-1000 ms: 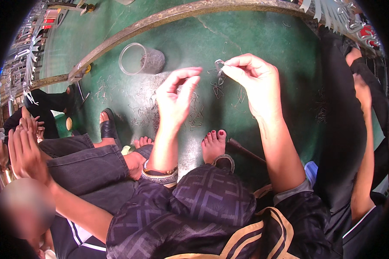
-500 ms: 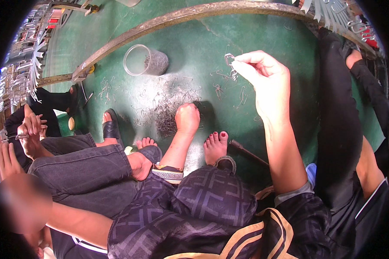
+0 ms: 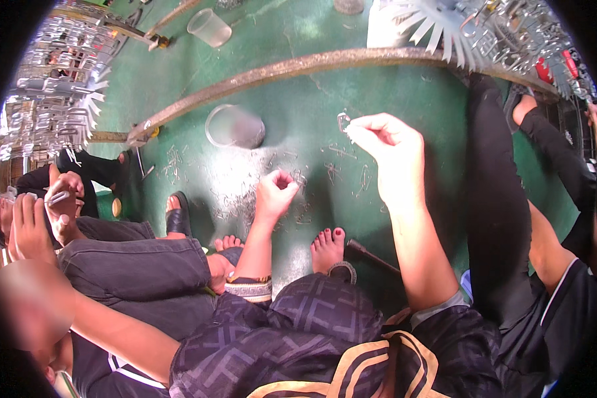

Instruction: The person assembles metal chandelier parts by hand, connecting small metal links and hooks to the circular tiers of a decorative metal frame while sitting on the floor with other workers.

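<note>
I counted one metal clip (image 3: pixel 343 121), already pinched by the right fingers (image 3: pixel 371 123), right of and beyond the left ones. Loose wires (image 3: pixel 229 206), too many to count, were left on the floor (image 3: pixel 438 186) around the left fingers (image 3: pixel 280 177), curled nearly together; I couldn't tell whether they held any. Two clear tubs (image 3: pixel 245 129) sat beyond.

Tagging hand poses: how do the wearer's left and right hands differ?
Right hand pinches a small metal piece; whether left hand holds anything is unclear. Left hand's fingers curl tighter than right hand's. Left hand shows against scattered wire pieces; right hand sits higher in the picture. Both are bare.
</note>
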Demonstrator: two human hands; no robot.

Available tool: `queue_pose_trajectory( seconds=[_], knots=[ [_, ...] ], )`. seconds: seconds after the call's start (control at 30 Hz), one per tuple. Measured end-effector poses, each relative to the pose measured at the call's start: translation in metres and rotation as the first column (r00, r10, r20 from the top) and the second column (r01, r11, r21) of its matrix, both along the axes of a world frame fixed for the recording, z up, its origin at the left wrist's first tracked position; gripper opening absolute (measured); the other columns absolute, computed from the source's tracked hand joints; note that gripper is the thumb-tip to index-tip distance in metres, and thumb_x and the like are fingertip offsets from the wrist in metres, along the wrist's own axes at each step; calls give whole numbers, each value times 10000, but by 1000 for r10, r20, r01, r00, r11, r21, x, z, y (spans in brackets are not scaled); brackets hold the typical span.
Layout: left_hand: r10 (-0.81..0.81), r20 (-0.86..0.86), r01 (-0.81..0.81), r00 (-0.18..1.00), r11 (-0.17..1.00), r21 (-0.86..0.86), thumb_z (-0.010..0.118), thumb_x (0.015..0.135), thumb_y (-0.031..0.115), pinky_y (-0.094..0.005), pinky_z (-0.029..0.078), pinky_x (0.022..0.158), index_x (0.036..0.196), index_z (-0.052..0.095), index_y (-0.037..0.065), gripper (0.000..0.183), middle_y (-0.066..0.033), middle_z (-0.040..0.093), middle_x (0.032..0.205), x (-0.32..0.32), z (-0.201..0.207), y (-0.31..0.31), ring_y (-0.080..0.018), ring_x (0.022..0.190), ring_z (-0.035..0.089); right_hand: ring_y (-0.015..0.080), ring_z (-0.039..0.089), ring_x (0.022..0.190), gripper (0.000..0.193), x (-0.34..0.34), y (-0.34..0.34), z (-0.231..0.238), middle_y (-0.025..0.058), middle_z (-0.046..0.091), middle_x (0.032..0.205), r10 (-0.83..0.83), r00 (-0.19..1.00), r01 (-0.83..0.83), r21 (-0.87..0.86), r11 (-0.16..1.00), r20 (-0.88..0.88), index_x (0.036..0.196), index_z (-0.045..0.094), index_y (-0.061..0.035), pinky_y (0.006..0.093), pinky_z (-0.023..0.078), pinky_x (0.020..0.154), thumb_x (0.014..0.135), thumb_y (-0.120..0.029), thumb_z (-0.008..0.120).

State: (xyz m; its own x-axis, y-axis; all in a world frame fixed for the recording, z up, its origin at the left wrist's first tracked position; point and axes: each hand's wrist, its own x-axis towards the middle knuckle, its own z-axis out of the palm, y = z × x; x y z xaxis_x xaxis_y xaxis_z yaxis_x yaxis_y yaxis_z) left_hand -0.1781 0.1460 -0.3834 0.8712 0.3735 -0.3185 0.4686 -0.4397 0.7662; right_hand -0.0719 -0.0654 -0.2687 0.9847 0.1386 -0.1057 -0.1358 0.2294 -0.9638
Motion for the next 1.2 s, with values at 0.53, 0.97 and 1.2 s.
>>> queue_pose_trajectory(
  seconds=[0.53, 0.97, 1.2],
  knots=[
    [-47, 712, 305, 701, 922, -240, 597, 863, 25, -270, 421, 837, 879, 555, 30, 46, -73, 607, 961, 73, 213, -80, -127, 887, 554, 81, 610, 702, 97, -12, -3, 72, 38, 672, 787, -70, 993, 50, 200, 979, 97, 833, 689, 4, 224, 493, 652, 749, -15, 732],
    [-93, 826, 404, 556, 898, -171, 556, 878, 14, -261, 432, 773, 878, 491, 35, 68, -84, 612, 882, 93, 257, -112, -116, 823, 545, 135, 656, 727, 104, -1, -24, 104, 76, 658, 813, -159, 927, 143, 71, 987, 340, 847, 686, 21, 245, 515, 652, 754, -8, 721],
    [-97, 866, 413, 491, 901, -133, 572, 877, 15, -270, 429, 795, 881, 496, 35, 78, -76, 593, 877, 109, 285, -122, -146, 867, 567, 92, 620, 687, 64, 12, -46, 120, 56, 659, 774, -336, 847, 322, 106, 941, 413, 845, 684, 13, 228, 487, 641, 796, -28, 688]
  ],
)
